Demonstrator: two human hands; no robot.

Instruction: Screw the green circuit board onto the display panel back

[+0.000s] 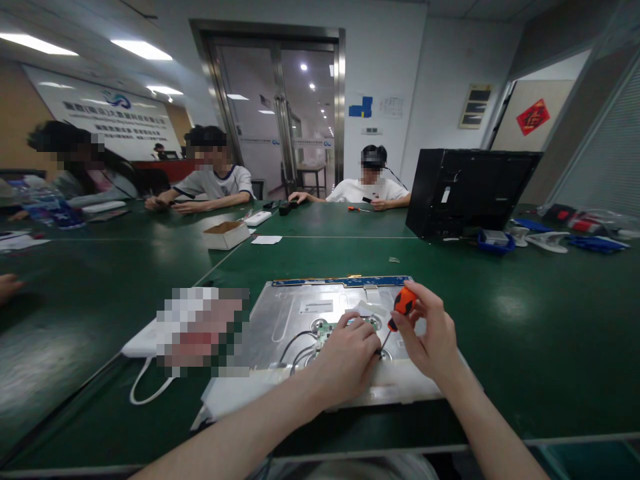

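Note:
My right hand (434, 330) grips a screwdriver (404, 301) with an orange and black handle, thumb on one side and fingers on the other. Its thin shaft slants down to the left, and the tip ends beside my left fingertips. My left hand (347, 357) is closed, its fingers curled over the right part of a small green circuit board (325, 330); whatever they pinch is hidden. Under both hands lies a flat silvery metal panel (280, 310), with a blue circuit strip (320, 283) along its far edge. Dark cables (295, 341) run from the board's left side.
Left of the panel lies a white device with a cable (143, 340), partly blurred out. Farther off stand an open cardboard box (226, 237) and a large black monitor-like casing (465, 190). A blue tray (495, 243) is beside the casing. Several people sit around the green table (540, 333).

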